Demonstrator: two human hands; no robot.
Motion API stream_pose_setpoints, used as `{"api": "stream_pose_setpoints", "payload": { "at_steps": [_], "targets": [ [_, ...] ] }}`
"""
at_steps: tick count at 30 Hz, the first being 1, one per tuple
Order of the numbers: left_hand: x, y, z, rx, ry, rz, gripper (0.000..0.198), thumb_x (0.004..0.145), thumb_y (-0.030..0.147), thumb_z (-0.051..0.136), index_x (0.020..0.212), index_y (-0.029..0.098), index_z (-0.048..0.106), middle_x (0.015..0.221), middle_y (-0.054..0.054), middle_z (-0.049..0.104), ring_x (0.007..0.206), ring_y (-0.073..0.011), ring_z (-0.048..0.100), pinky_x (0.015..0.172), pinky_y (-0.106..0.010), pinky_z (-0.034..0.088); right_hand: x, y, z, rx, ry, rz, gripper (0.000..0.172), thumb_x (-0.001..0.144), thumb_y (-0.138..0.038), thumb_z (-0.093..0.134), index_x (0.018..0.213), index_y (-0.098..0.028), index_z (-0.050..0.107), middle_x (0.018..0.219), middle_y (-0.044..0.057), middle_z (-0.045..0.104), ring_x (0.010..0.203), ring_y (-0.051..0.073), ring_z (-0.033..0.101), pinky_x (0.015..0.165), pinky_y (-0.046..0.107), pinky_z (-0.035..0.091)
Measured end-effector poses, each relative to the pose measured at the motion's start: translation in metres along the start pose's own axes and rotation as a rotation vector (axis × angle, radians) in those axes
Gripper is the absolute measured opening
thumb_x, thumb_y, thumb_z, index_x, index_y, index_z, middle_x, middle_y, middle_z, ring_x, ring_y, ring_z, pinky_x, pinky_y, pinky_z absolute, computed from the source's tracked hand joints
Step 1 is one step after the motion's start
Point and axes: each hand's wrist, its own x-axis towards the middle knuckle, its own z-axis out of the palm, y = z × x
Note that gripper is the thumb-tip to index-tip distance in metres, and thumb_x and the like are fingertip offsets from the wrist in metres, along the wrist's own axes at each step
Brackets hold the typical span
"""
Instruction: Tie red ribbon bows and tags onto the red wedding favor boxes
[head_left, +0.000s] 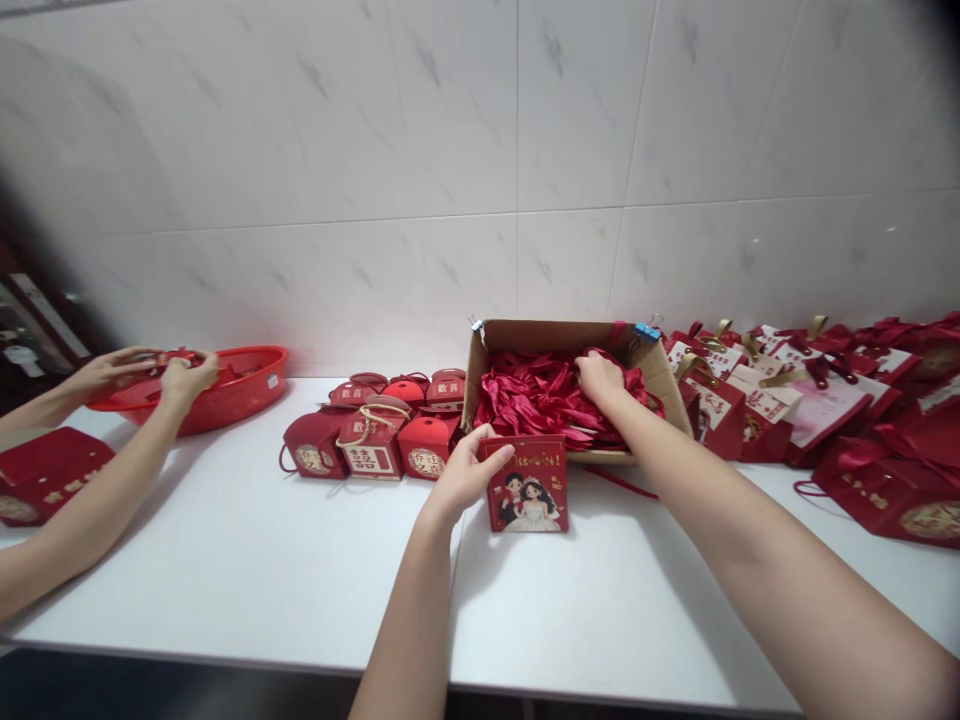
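Note:
My left hand (472, 470) grips the upper left corner of a red gift box (529, 490), thumb across its front. A cartoon bride and groom and gold lettering decorate that front, and the box stands upright on the table. My right hand (602, 378) reaches into an open cardboard box (679, 400) full of shiny red ribbons (529, 395). Its fingers are curled down onto the ribbons, and their tips are partly hidden there. One red cord (622, 483) lies on the table below the cardboard box.
Several small red candy boxes (371, 450) stand left of the cardboard box. Red and white gift bags (817, 405) crowd the right side. At far left, a co-worker's hands (187, 378) handle a small red item over a red plastic basin (247, 400), near another red box (56, 470).

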Motion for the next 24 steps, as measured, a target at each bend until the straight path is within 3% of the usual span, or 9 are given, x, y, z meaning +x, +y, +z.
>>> {"api": "stream_pose_setpoints", "payload": {
  "at_steps": [4,11,14,16,18,19,20,22,24],
  "targets": [
    [0.001,-0.001,-0.001,-0.002,-0.015,0.007,0.032,0.072,0.044,0.066,0.077,0.018,0.049,0.073,0.001,0.061,0.073,-0.0155,0.06,0.069,-0.026,0.047,-0.005,0.002,-0.006,0.032,0.129,0.006,0.029,0.088,-0.029,0.047,0.104,-0.018,0.068,0.128,0.018,0.048,0.108,0.031,0.055,0.078,0.037,0.046],
    [0.001,-0.005,-0.001,-0.034,-0.022,0.004,0.031,0.072,0.044,0.066,0.079,0.018,0.049,0.072,0.003,0.059,0.066,-0.0125,0.058,0.062,-0.023,0.045,-0.008,0.004,-0.026,0.178,0.155,0.012,0.028,0.089,-0.028,0.042,0.106,-0.019,0.063,0.099,0.01,0.067,0.089,0.021,0.062,0.071,0.029,0.045],
    [0.0,-0.005,0.0,-0.055,-0.016,-0.012,0.033,0.071,0.045,0.067,0.079,0.018,0.049,0.072,0.003,0.059,0.068,-0.0133,0.059,0.062,-0.023,0.046,-0.016,0.006,-0.043,0.231,0.048,-0.08,0.024,0.083,-0.035,0.054,0.094,-0.019,0.068,0.087,0.006,0.07,0.074,0.017,0.062,0.064,0.025,0.043],
    [0.0,-0.004,0.0,-0.068,-0.025,-0.017,0.034,0.07,0.045,0.068,0.081,0.018,0.05,0.074,0.001,0.06,0.071,-0.0144,0.06,0.064,-0.024,0.047,-0.021,0.009,-0.058,0.249,-0.169,-0.194,0.028,0.074,-0.046,0.063,0.076,-0.019,0.07,0.071,0.003,0.068,0.063,0.016,0.06,0.059,0.024,0.042],
    [-0.001,-0.003,0.0,-0.077,-0.027,-0.022,0.035,0.07,0.045,0.068,0.083,0.017,0.051,0.077,0.0,0.061,0.073,-0.0154,0.061,0.066,-0.025,0.048,-0.023,0.011,-0.073,0.19,-0.324,-0.178,0.039,0.071,-0.054,0.063,0.064,-0.017,0.07,0.062,0.005,0.065,0.06,0.017,0.058,0.06,0.028,0.042],
    [-0.001,-0.003,0.0,-0.076,-0.024,-0.022,0.036,0.07,0.045,0.068,0.084,0.017,0.051,0.078,0.0,0.061,0.074,-0.0158,0.061,0.067,-0.026,0.049,-0.023,0.012,-0.08,0.124,-0.285,-0.096,0.041,0.073,-0.054,0.06,0.064,-0.016,0.07,0.064,0.008,0.065,0.064,0.02,0.059,0.063,0.031,0.042],
    [-0.001,-0.003,-0.001,-0.076,-0.024,-0.02,0.036,0.07,0.045,0.068,0.084,0.017,0.051,0.078,0.0,0.061,0.075,-0.016,0.062,0.067,-0.026,0.049,-0.023,0.012,-0.084,0.043,-0.156,0.012,0.04,0.076,-0.052,0.058,0.068,-0.014,0.07,0.071,0.011,0.066,0.072,0.024,0.06,0.069,0.035,0.042],
    [-0.001,-0.004,-0.001,-0.083,-0.033,-0.012,0.035,0.071,0.045,0.068,0.084,0.017,0.051,0.079,0.0,0.062,0.074,-0.0158,0.062,0.067,-0.026,0.049,-0.02,0.009,-0.088,-0.093,0.224,0.156,0.032,0.078,-0.042,0.059,0.079,-0.012,0.071,0.094,0.018,0.065,0.094,0.032,0.056,0.08,0.045,0.038],
    [-0.001,-0.005,-0.001,-0.088,-0.05,-0.009,0.033,0.072,0.044,0.067,0.083,0.018,0.05,0.078,0.0,0.062,0.073,-0.0153,0.062,0.067,-0.026,0.05,-0.016,0.004,-0.082,-0.094,0.402,0.059,0.024,0.079,-0.034,0.06,0.085,-0.013,0.069,0.109,0.019,0.06,0.107,0.034,0.049,0.087,0.048,0.033]
  ]
}}
